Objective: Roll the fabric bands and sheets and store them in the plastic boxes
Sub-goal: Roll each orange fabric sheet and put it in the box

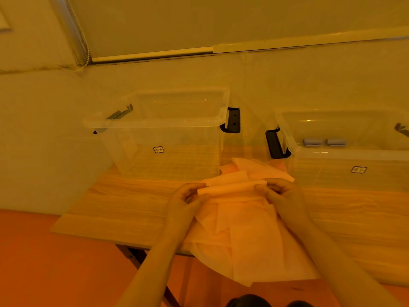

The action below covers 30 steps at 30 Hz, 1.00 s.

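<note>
Head view. A wooden desk [124, 202] stood against a pale wall. Near its far edge sat two clear plastic boxes, lids off. The left box [163, 134] appeared to hold nothing. The right box [345, 156] held two small grey rolls [324, 142], lying side by side toward its back wall. Black latch handles [232, 120] hung on the facing ends of the boxes.

A pile of thin pale fabric sheets [247, 235] lay on the desk between the boxes and spilled over its near edge toward the person. The far end of one sheet had been turned into a partial roll [232, 187], lying parallel to the far edge, just in front of the boxes.

The left hand [188, 196] pinched the left end of that roll, its fingers curled round the fabric. The right hand [281, 191] gripped the right end in the same manner. Both forearms reached in over the near edge.

Assessment: rolling was under way and storage not yet begun for this sheet. Risks noted:
- The fabric looked light and slippery; uneven turning between the two hands would likely skew the roll into a cone.
- Several sheets overlapped, so a second layer could be caught up.
- The overhanging portion could drag the pile off the near edge.
- A loose roll could unwind once let go.
</note>
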Motion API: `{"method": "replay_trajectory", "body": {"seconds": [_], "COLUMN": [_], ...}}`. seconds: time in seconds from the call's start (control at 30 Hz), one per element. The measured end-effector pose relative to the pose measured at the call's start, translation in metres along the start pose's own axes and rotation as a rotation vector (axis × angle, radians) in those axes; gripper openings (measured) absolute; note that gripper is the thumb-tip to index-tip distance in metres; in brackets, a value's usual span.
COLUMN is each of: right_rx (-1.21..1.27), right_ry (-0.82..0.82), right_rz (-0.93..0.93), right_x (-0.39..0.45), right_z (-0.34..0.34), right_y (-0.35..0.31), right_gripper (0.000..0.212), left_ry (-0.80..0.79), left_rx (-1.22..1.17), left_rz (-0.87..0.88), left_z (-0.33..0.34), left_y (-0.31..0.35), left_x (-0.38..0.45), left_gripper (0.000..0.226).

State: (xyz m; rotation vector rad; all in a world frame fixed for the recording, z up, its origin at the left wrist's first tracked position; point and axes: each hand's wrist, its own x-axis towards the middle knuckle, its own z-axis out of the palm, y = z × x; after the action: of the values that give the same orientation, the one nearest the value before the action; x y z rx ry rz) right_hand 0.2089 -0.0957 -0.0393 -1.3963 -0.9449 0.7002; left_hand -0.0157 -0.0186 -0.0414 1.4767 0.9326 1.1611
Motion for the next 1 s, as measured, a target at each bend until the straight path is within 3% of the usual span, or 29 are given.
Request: {"method": "replay_trajectory", "body": {"seconds": [0.13,0.3,0.47,0.6,0.7,0.83,1.0], "right_rx": [-0.01,-0.038,-0.056,-0.068,-0.159,-0.43,-0.626], "right_ry": [-0.008,-0.068,-0.035,-0.048,-0.02,-0.039,-0.069], "right_rz": [-0.015,-0.019,-0.054,-0.066,-0.108,-0.198,-0.351], "right_x": [0.0,-0.001,-0.002,-0.002,-0.002,-0.004,-0.004], "right_z": [0.001,-0.001,0.002,0.001,0.001,0.007,0.009], "right_y": [0.0,-0.001,-0.003,-0.003,-0.003,-0.003,0.005], "right_gripper": [0.013,0.038,0.018,0.014,0.013,0.031,0.032], "left_ry": [0.047,0.07,0.064,0.017,0.03,0.044,0.081], "left_rx": [0.006,0.04,0.032,-0.017,0.023,-0.016,-0.044], "left_rz": [-0.01,0.0,-0.012,-0.037,-0.007,-0.012,-0.036], "left_z": [0.001,0.002,0.001,0.002,0.002,0.0,-0.001], "left_y": [0.0,0.0,0.0,0.001,0.001,0.0,0.002], "left_x": [0.001,0.0,0.0,0.0,0.001,0.0,-0.002], "left_gripper": [0.019,0.011,0.013,0.023,0.015,0.003,0.007]}}
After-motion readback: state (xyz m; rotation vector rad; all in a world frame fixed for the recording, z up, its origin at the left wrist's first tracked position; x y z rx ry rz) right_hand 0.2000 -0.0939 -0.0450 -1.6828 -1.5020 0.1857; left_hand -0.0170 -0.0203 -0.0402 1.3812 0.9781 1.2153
